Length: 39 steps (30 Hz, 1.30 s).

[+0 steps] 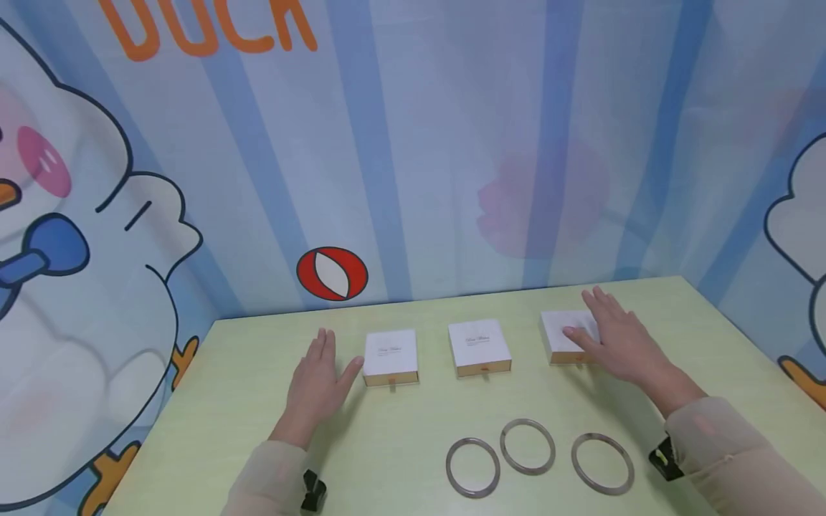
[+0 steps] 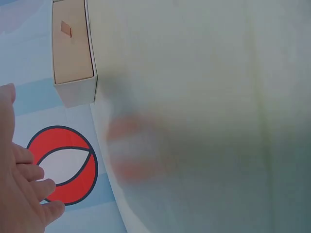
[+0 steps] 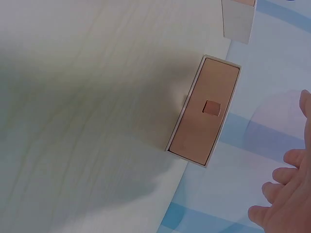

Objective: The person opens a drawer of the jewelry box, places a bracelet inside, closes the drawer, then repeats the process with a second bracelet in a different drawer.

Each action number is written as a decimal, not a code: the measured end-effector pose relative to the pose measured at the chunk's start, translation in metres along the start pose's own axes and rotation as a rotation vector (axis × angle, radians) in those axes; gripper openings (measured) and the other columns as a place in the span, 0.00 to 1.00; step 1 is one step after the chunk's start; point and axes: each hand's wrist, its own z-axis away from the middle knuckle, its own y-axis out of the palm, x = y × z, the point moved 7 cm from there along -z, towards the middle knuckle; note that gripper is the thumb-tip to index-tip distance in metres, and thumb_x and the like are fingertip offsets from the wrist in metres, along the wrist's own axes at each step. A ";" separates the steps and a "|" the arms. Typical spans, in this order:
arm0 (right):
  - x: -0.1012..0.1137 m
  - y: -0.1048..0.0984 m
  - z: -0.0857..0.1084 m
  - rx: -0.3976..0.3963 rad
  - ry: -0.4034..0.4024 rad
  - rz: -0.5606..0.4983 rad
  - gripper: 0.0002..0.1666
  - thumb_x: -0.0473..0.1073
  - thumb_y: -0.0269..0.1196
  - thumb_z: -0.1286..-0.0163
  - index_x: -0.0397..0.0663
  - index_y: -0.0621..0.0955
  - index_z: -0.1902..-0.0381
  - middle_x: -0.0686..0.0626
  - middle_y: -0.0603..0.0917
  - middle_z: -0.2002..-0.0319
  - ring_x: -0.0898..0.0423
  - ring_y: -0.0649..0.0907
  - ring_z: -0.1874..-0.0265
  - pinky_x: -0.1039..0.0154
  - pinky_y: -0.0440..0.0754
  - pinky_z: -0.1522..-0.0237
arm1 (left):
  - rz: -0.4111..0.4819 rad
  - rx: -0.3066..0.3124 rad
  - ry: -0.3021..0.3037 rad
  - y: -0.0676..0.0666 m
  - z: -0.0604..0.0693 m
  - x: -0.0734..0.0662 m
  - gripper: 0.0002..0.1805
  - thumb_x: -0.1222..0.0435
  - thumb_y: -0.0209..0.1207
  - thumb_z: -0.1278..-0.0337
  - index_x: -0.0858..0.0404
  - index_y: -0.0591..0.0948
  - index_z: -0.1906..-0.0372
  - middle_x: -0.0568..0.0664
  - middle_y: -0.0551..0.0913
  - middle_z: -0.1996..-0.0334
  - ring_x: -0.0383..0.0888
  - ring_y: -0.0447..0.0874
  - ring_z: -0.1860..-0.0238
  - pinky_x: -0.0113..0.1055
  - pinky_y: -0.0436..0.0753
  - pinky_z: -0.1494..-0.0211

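Three flat white drawer boxes stand in a row on the table: a left box (image 1: 390, 351), a middle box (image 1: 478, 342) and a right box (image 1: 556, 331). Each has a tan front with a small pull tab. My left hand (image 1: 314, 387), fingers extended and thumb spread, is just left of the left box and holds nothing. My right hand (image 1: 616, 340) hovers with extended fingers over the right box, hiding part of its top. Nearer me lie three greyish bangles: a left bangle (image 1: 448, 467), a middle bangle (image 1: 553, 450) and a right bangle (image 1: 612, 491).
The pale yellow-green table (image 1: 252, 401) meets a printed cloth backdrop (image 1: 439, 158) at its far edge. A red and white ball (image 1: 332, 274) is printed on the cloth, left of the boxes. Dark devices are strapped at both wrists.
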 end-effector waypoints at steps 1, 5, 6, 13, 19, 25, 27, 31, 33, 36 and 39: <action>0.000 0.000 0.000 0.001 -0.001 -0.006 0.51 0.66 0.46 0.29 0.33 0.48 0.27 0.29 0.46 0.27 0.32 0.48 0.29 0.31 0.45 0.36 | 0.003 0.001 0.000 0.000 0.000 0.000 0.46 0.43 0.47 0.35 0.69 0.46 0.26 0.62 0.45 0.25 0.60 0.44 0.26 0.55 0.55 0.29; 0.000 0.001 0.000 0.009 0.005 -0.029 0.51 0.66 0.46 0.29 0.33 0.47 0.27 0.29 0.44 0.27 0.31 0.47 0.30 0.32 0.46 0.36 | 0.024 0.006 0.004 0.001 -0.001 -0.002 0.46 0.43 0.47 0.35 0.69 0.46 0.26 0.62 0.45 0.25 0.60 0.45 0.26 0.55 0.56 0.29; 0.000 0.001 0.000 0.010 0.007 -0.035 0.51 0.66 0.46 0.29 0.33 0.47 0.27 0.29 0.44 0.27 0.31 0.47 0.30 0.32 0.46 0.35 | 0.031 0.006 0.005 0.001 0.000 -0.003 0.46 0.43 0.47 0.35 0.69 0.46 0.26 0.62 0.45 0.25 0.60 0.45 0.26 0.55 0.56 0.29; 0.003 0.000 0.000 0.017 0.020 -0.079 0.52 0.67 0.46 0.29 0.34 0.45 0.26 0.30 0.44 0.27 0.31 0.48 0.30 0.34 0.47 0.35 | 0.064 0.021 -0.004 0.003 0.000 -0.005 0.47 0.42 0.46 0.35 0.68 0.46 0.26 0.62 0.45 0.25 0.60 0.46 0.26 0.54 0.58 0.30; 0.005 0.001 0.001 0.021 0.043 -0.124 0.53 0.67 0.46 0.30 0.34 0.45 0.26 0.29 0.45 0.27 0.31 0.49 0.30 0.35 0.49 0.34 | 0.099 0.042 -0.031 0.006 0.000 -0.005 0.47 0.41 0.46 0.36 0.67 0.44 0.26 0.61 0.43 0.25 0.59 0.46 0.26 0.54 0.58 0.30; 0.004 0.005 0.001 0.025 0.073 -0.156 0.52 0.69 0.44 0.30 0.36 0.45 0.26 0.29 0.47 0.28 0.30 0.51 0.31 0.34 0.50 0.35 | 0.141 0.047 -0.046 0.010 0.000 -0.005 0.47 0.41 0.46 0.36 0.67 0.45 0.26 0.60 0.44 0.25 0.59 0.45 0.26 0.54 0.57 0.30; 0.003 0.005 0.001 0.026 0.081 -0.164 0.52 0.69 0.44 0.30 0.36 0.46 0.26 0.29 0.48 0.28 0.30 0.52 0.31 0.34 0.51 0.35 | 0.148 0.044 -0.048 0.011 0.001 -0.005 0.47 0.41 0.46 0.36 0.67 0.45 0.26 0.61 0.45 0.25 0.58 0.45 0.26 0.54 0.57 0.30; 0.004 0.006 0.001 0.021 0.089 -0.175 0.52 0.68 0.44 0.30 0.35 0.47 0.27 0.29 0.50 0.28 0.29 0.53 0.32 0.34 0.52 0.36 | 0.154 0.037 -0.043 0.011 0.001 -0.006 0.46 0.41 0.46 0.36 0.68 0.47 0.26 0.62 0.47 0.25 0.59 0.46 0.26 0.54 0.56 0.29; 0.005 0.006 0.002 0.017 0.092 -0.178 0.51 0.68 0.44 0.30 0.35 0.47 0.27 0.29 0.51 0.29 0.30 0.53 0.32 0.34 0.52 0.36 | 0.159 0.034 -0.039 0.011 0.001 -0.006 0.46 0.42 0.46 0.35 0.68 0.47 0.26 0.62 0.47 0.25 0.59 0.46 0.26 0.53 0.56 0.29; 0.007 0.007 0.002 0.013 0.091 -0.186 0.51 0.68 0.44 0.29 0.34 0.48 0.27 0.28 0.52 0.29 0.30 0.54 0.32 0.34 0.53 0.36 | 0.163 0.034 -0.037 0.012 0.001 -0.007 0.46 0.42 0.46 0.35 0.69 0.47 0.26 0.62 0.48 0.25 0.59 0.46 0.26 0.53 0.55 0.29; 0.010 0.007 0.002 0.010 0.089 -0.195 0.50 0.67 0.44 0.29 0.34 0.49 0.27 0.28 0.53 0.29 0.30 0.55 0.32 0.34 0.54 0.36 | 0.170 0.036 -0.041 0.012 0.001 -0.007 0.45 0.43 0.46 0.35 0.69 0.48 0.27 0.63 0.48 0.26 0.59 0.46 0.26 0.53 0.55 0.29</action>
